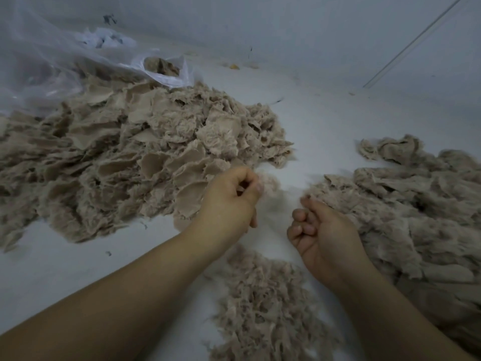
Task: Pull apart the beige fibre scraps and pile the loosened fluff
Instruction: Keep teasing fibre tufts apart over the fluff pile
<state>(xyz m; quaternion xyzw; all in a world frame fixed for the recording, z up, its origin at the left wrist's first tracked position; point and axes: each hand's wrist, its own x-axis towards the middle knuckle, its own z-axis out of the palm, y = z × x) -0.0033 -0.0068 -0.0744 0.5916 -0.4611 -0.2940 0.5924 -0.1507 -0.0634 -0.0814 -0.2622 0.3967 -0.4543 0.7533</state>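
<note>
A big heap of beige fibre scraps (135,152) covers the left and middle of the white surface. My left hand (231,196) hovers at the heap's near right edge, fingers curled, pinching a small blurred wisp of fibre at its fingertips. My right hand (322,238) is palm up a little to the right, its fingers loosely curled with nothing visible inside. A pile of loosened fluff (263,306) lies between my forearms near the bottom. A second mound of beige fibre (416,204) spreads along the right side, touching my right hand's outer edge.
A clear plastic bag (44,56) with more beige scraps in its mouth lies at the back left. White paper-like scraps (104,39) sit behind it. A pale wall rises at the back, with a thin rod (411,45) leaning at right.
</note>
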